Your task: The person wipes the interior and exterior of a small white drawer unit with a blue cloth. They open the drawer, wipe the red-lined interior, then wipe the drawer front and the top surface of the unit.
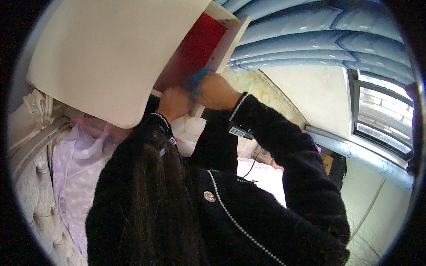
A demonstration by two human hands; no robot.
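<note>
A drawer (229, 50) with a red-lined bottom (196, 50) is pulled out from under a cream cabinet top (109, 56). My right hand (218, 91) is closed around a crumpled blue cloth (202, 75) at the near end of the drawer. Beside it, my left hand (175, 102) is blurred, its knuckles turned up and its fingertips hidden. It is close to the cloth, but I cannot tell whether it grips it. Apart from the cloth, only the red lining shows in the visible part of the drawer.
Blue curtains (316, 40) hang beyond the drawer, and a window (382, 113) is at the right. On the left, a lilac dotted fabric (80, 163) lies by a carved, tufted headboard (36, 166). A dark bag or box (337, 169) stands by the right wall.
</note>
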